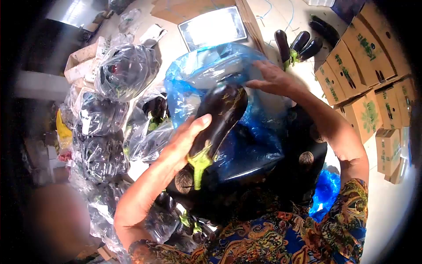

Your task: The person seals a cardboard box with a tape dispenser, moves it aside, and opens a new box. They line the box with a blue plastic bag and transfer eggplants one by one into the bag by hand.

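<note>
A large dark purple eggplant (222,116), its green stem end pointing down toward me, is gripped in my left hand (187,138), with the thumb lying on its upper side. Below and behind it spreads a blue plastic bag (189,70) with its mouth wide. At the bag's right edge is my right hand (277,79), thumb and fingers apart, holding nothing that I can see. The far end of the eggplant lies over the bag's opening. What the bag holds is hard to make out.
Clear bags of eggplants (127,72) are stacked along the left. Loose eggplants (301,42) lie on the floor at the upper right. Printed cardboard boxes (360,53) stand at the right. A bright white panel (213,28) is ahead, and a crumpled blue bag (325,193) sits beside me.
</note>
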Demonstrator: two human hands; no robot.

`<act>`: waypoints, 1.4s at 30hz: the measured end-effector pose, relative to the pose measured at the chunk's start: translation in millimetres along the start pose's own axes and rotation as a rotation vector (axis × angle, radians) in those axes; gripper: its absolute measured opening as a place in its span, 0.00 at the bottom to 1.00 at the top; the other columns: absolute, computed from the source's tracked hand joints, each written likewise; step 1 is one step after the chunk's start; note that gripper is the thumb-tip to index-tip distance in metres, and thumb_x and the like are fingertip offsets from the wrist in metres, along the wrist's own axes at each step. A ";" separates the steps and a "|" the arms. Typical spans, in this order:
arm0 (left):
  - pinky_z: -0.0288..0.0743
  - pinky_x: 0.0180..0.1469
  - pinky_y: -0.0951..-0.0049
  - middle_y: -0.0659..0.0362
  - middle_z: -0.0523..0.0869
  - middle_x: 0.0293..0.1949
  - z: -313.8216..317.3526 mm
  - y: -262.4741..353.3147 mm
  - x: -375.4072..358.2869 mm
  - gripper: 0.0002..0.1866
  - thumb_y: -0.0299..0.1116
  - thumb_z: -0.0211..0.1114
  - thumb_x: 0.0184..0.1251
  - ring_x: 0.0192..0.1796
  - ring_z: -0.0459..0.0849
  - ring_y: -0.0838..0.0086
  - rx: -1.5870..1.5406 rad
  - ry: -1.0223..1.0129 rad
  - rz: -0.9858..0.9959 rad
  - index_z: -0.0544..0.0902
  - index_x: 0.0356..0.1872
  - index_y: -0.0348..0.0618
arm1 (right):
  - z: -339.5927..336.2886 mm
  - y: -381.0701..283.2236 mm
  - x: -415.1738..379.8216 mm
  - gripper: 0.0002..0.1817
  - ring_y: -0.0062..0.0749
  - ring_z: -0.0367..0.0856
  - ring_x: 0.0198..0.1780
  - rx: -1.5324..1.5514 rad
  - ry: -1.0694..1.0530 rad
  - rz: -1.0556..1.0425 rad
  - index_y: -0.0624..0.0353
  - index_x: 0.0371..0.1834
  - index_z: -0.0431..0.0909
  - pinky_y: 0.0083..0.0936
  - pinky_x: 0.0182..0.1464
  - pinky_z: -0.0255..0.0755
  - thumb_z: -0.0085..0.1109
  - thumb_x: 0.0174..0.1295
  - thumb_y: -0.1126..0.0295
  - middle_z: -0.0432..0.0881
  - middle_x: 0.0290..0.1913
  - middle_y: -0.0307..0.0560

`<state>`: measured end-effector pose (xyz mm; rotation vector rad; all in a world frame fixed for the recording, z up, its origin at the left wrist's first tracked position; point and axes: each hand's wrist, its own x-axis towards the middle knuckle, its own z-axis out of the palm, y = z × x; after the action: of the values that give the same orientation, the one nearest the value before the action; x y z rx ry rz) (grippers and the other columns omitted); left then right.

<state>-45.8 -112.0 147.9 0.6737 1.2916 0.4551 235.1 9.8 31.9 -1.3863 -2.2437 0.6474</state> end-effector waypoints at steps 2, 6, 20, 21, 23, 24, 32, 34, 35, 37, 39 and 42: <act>0.81 0.40 0.68 0.54 0.83 0.47 2.1 -22.0 37.1 0.32 0.57 0.63 0.63 0.41 0.84 0.72 0.012 0.090 -0.038 0.75 0.59 0.42 | 9.8 -4.1 4.3 0.39 0.56 0.75 0.56 0.022 0.165 -0.070 0.62 0.66 0.64 0.43 0.58 0.69 0.62 0.59 0.47 0.76 0.53 0.63; 0.80 0.43 0.66 0.57 0.82 0.41 21.8 -37.3 78.0 0.29 0.53 0.67 0.63 0.40 0.82 0.71 -0.053 0.166 -0.079 0.73 0.56 0.42 | -2.4 -24.3 38.1 0.35 0.56 0.75 0.56 0.244 0.254 -0.171 0.64 0.62 0.69 0.42 0.59 0.68 0.61 0.59 0.49 0.76 0.55 0.64; 0.61 0.68 0.62 0.57 0.77 0.57 16.5 -197.1 281.2 0.34 0.40 0.64 0.65 0.58 0.75 0.65 0.598 0.233 0.307 0.58 0.67 0.41 | 34.3 -14.6 84.1 0.15 0.53 0.82 0.37 0.006 0.197 -0.371 0.56 0.37 0.77 0.47 0.37 0.76 0.60 0.59 0.56 0.81 0.34 0.53; 0.63 0.66 0.62 0.56 0.79 0.54 8.6 -203.2 291.9 0.32 0.42 0.63 0.65 0.56 0.76 0.65 0.856 0.282 0.300 0.62 0.65 0.40 | 29.5 -22.1 80.1 0.13 0.53 0.83 0.36 -0.046 0.189 -0.337 0.56 0.37 0.77 0.46 0.36 0.76 0.59 0.61 0.58 0.81 0.32 0.53; 0.66 0.62 0.62 0.51 0.79 0.52 0.5 -214.4 305.7 0.34 0.47 0.67 0.60 0.57 0.76 0.61 0.954 0.266 0.374 0.66 0.60 0.34 | 34.5 -20.1 82.1 0.10 0.49 0.81 0.35 -0.083 0.238 -0.387 0.57 0.35 0.79 0.41 0.36 0.76 0.59 0.61 0.63 0.80 0.32 0.50; 0.68 0.61 0.61 0.48 0.79 0.51 -1.1 -216.1 308.0 0.36 0.50 0.68 0.57 0.57 0.75 0.59 1.003 0.256 0.410 0.68 0.58 0.31 | 33.1 -23.2 82.1 0.08 0.48 0.81 0.35 -0.101 0.261 -0.410 0.58 0.33 0.80 0.39 0.36 0.76 0.59 0.61 0.65 0.80 0.32 0.48; 0.74 0.54 0.63 0.44 0.82 0.47 34.8 -135.9 234.6 0.40 0.55 0.70 0.54 0.53 0.80 0.52 1.011 0.255 0.152 0.71 0.56 0.28 | 41.8 -12.4 86.6 0.12 0.54 0.82 0.38 -0.063 0.163 -0.335 0.58 0.39 0.77 0.46 0.38 0.76 0.56 0.63 0.60 0.81 0.34 0.54; 0.75 0.54 0.63 0.43 0.82 0.49 2.3 -165.0 266.3 0.39 0.55 0.69 0.54 0.52 0.81 0.52 1.160 0.055 0.386 0.72 0.57 0.30 | 44.8 -8.6 86.8 0.13 0.54 0.81 0.40 -0.057 0.158 -0.350 0.58 0.41 0.77 0.46 0.40 0.75 0.57 0.62 0.61 0.80 0.38 0.55; 0.75 0.53 0.64 0.42 0.82 0.49 -13.5 -173.3 277.4 0.39 0.56 0.69 0.55 0.51 0.82 0.51 1.227 -0.048 0.502 0.72 0.57 0.32 | 43.4 -7.7 85.8 0.13 0.54 0.81 0.41 -0.061 0.142 -0.342 0.58 0.43 0.76 0.45 0.41 0.75 0.58 0.62 0.61 0.80 0.40 0.56; 0.75 0.52 0.66 0.50 0.83 0.44 8.8 -75.0 190.8 0.34 0.51 0.67 0.61 0.48 0.81 0.61 1.000 -0.260 0.244 0.72 0.62 0.38 | 36.6 -8.7 80.4 0.14 0.53 0.80 0.44 -0.066 0.167 -0.313 0.58 0.45 0.76 0.45 0.43 0.75 0.59 0.61 0.62 0.79 0.43 0.57; 0.74 0.50 0.71 0.58 0.83 0.40 9.3 -18.4 122.1 0.30 0.41 0.67 0.65 0.44 0.80 0.73 0.684 -0.312 0.232 0.71 0.65 0.41 | 23.2 -19.2 67.9 0.15 0.53 0.80 0.46 -0.064 0.246 -0.276 0.58 0.47 0.75 0.45 0.45 0.75 0.61 0.59 0.64 0.78 0.44 0.57; 0.73 0.49 0.76 0.61 0.82 0.41 -18.0 10.8 62.3 0.26 0.33 0.66 0.66 0.43 0.78 0.79 0.508 -0.159 0.303 0.72 0.65 0.41 | 6.2 -40.5 56.1 0.15 0.56 0.79 0.49 -0.294 0.498 -0.315 0.57 0.48 0.75 0.48 0.47 0.73 0.61 0.59 0.67 0.78 0.45 0.57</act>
<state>-48.3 -59.7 108.1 1.3177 1.1623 0.3076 179.7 43.5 56.8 -1.1199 -2.1207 -0.1304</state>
